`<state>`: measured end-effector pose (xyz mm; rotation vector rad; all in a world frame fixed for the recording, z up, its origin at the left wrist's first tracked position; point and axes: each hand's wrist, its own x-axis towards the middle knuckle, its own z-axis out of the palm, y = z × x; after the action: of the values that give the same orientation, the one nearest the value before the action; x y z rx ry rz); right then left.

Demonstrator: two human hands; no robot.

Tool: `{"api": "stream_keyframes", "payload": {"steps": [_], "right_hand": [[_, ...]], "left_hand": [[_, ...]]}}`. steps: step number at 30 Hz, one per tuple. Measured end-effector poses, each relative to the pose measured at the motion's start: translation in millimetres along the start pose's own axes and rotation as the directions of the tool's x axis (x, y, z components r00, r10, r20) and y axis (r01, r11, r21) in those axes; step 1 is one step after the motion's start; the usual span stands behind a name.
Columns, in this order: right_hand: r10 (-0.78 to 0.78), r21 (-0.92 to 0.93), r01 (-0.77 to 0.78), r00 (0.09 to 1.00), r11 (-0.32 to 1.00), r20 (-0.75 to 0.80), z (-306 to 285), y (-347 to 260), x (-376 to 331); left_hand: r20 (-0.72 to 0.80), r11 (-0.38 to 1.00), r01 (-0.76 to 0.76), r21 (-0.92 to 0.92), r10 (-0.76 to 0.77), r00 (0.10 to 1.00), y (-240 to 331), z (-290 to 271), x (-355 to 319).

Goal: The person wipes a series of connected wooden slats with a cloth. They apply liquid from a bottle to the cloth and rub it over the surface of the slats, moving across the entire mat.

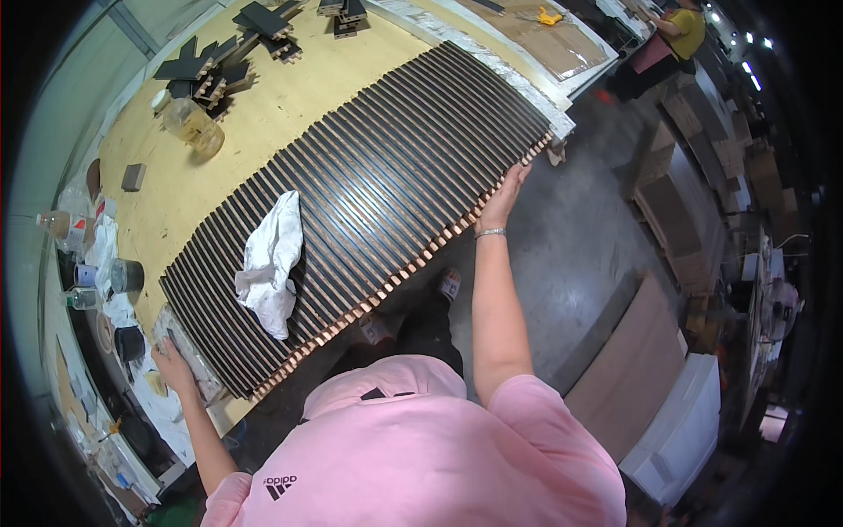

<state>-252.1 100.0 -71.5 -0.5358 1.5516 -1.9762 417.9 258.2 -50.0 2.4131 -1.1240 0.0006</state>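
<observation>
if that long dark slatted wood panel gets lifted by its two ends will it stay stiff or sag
The long dark slatted wood panel probably flexes: it is long, thin and built of many narrow slats. It looks heavy, since the left hand and right hand grip opposite ends. The crumpled white cloth would likely slide off.

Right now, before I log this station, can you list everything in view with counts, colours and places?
slatted panel: one, dark slats with pale wood ends, lying across the workbench
rag: one, white, crumpled on the panel
workbench: one, pale wood top, under the panel
offcut blocks: a loose pile, dark, far end of the bench
plastic bottle: one, clear, on its side on the bench
cans and jars: several, left edge of the bench
other person: one, yellow top, upper right
flat boards: stacked, brown, on the floor at right
left hand: on the panel's near left corner
right hand: on the panel's right edge, wrist with a bracelet
</observation>
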Motion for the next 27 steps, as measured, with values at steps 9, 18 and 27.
{"api": "stream_keyframes", "payload": {"steps": [9,18,27], "right_hand": [[0.034,0.032,-0.033,0.999,0.999,-0.03,2.9,3.4,-17.7],[0.033,0.085,-0.027,0.997,0.996,-0.064,-3.2,1.5,-48.3],[0.071,0.18,-0.058,0.995,0.982,-0.069,14.3,-5.7,-82.5]], "left_hand": [[0.013,0.999,0.038,0.003,-0.038,0.999,14.6,-5.1,-5.8],[0.026,0.998,0.044,-0.04,-0.043,0.999,11.3,-2.7,-5.4],[0.03,0.993,0.035,-0.11,-0.032,0.999,18.7,-7.2,-11.4]]}}
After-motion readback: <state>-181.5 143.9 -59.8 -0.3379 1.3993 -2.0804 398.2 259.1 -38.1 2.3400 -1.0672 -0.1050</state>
